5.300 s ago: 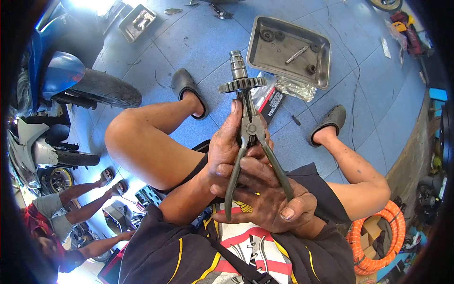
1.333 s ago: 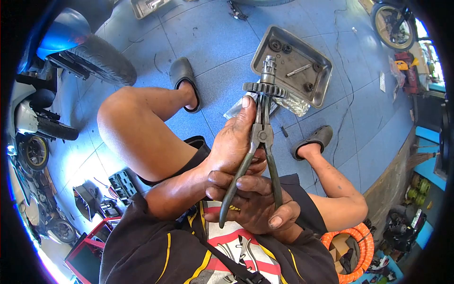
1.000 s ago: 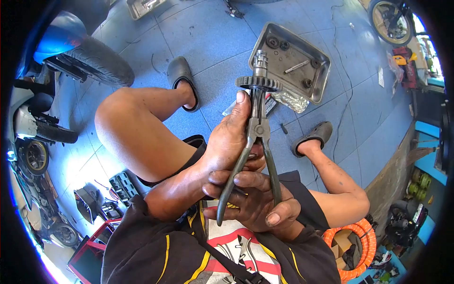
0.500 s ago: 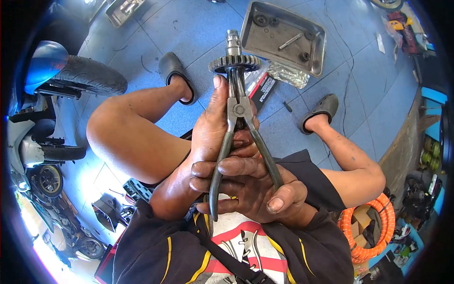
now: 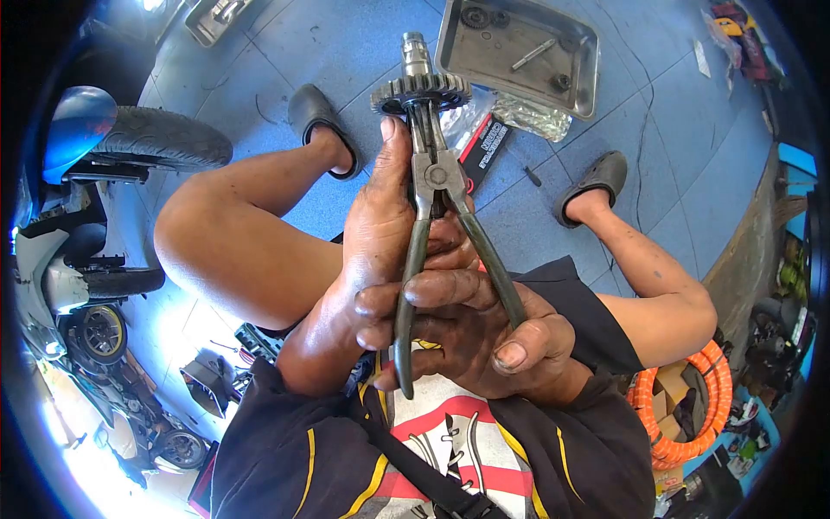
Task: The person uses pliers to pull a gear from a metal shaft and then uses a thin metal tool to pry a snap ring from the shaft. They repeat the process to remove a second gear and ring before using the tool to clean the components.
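My left hand (image 5: 376, 216) is closed around the lower part of a gear shaft (image 5: 415, 54), thumb pointing up along it. A toothed gear (image 5: 421, 91) sits on the shaft, and the shaft's bright splined end sticks up above it. My right hand (image 5: 471, 333) grips a pair of snap-ring pliers (image 5: 437, 176), fingers across one handle and thumb by the other. Dark green handles are spread apart. The plier tips reach up to the gear's underside beside the shaft, and the gear rim partly hides them.
A metal tray (image 5: 517, 82) with gears, washers and a pin lies on the blue tiled floor. Beside it are a black-and-red box (image 5: 487, 156) and clear plastic packaging (image 5: 532, 117). Motorcycle wheels (image 5: 164, 137) stand left; an orange hose coil (image 5: 644, 415) lies right.
The whole view has shifted slightly, with the tray and gear appearing higher. Both hands keep their grips, and the pliers stay at the gear's underside.
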`<state>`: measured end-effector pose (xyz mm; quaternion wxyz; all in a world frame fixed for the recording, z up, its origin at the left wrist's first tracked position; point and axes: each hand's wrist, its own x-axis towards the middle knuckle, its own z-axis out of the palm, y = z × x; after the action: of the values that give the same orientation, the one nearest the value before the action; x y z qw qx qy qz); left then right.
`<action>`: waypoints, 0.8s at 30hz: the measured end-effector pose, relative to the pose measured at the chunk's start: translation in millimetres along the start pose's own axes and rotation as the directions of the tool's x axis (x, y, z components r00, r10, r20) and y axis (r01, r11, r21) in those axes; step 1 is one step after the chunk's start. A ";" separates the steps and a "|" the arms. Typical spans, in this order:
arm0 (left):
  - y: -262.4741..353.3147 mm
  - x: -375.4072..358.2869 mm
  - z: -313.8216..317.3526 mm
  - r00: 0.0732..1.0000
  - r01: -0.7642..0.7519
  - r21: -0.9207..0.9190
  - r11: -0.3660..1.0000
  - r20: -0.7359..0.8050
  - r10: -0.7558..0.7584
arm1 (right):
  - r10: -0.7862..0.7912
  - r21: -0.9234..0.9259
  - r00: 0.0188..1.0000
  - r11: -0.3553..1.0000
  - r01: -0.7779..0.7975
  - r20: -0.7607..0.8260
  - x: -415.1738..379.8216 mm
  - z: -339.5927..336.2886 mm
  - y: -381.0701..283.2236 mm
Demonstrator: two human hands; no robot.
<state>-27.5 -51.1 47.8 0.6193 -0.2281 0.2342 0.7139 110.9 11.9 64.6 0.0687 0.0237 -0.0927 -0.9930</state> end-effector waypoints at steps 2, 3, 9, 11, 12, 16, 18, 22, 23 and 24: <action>1.5 -0.3 2.9 1.000 0.008 0.010 1.000 -0.023 -0.008 | 0.007 -0.030 0.999 1.000 -0.008 -0.050 -1.5 2.9 -0.9; 2.2 0.1 4.0 1.000 0.010 0.012 1.000 -0.026 -0.010 | 0.004 -0.026 0.999 1.000 -0.006 -0.049 -1.0 0.7 -0.3; 1.7 2.6 2.9 0.999 0.046 -0.037 0.998 0.004 -0.046 | -0.033 -0.067 0.999 0.997 0.035 0.031 0.5 -0.8 -0.8; 1.5 2.8 1.3 0.999 0.043 -0.034 0.998 0.031 -0.042 | -0.018 -0.034 0.999 0.999 0.020 0.051 2.4 0.1 -2.4; 1.6 3.0 2.2 0.999 0.044 -0.032 0.999 0.031 -0.043 | -0.020 -0.034 0.998 0.999 0.022 0.053 2.2 -0.8 -2.5; 3.7 3.6 1.8 0.999 0.038 0.015 0.999 0.010 -0.038 | -0.029 -0.007 0.998 1.000 0.030 0.062 2.0 -2.6 0.8; 3.6 3.9 1.2 0.999 0.041 0.038 0.998 0.032 -0.042 | -0.030 -0.002 0.998 1.000 0.030 0.051 1.9 -3.1 0.9; 3.4 3.3 0.6 1.000 0.027 0.058 0.998 0.014 -0.028 | -0.021 -0.021 1.000 1.000 0.021 0.005 -2.2 1.7 -1.4; 3.5 3.7 -0.4 1.000 0.014 0.098 0.995 0.025 -0.017 | -0.023 0.005 0.999 1.000 0.023 -0.046 -3.2 3.5 -1.4; 3.4 4.3 -0.3 1.000 0.015 0.100 0.995 0.026 -0.018 | -0.024 0.004 0.999 1.000 0.025 -0.045 -2.2 3.1 -3.0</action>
<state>-31.5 -48.3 45.1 0.6387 -0.1893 0.2592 0.6993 112.5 15.7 67.2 0.0586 0.0475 -0.0929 -0.9928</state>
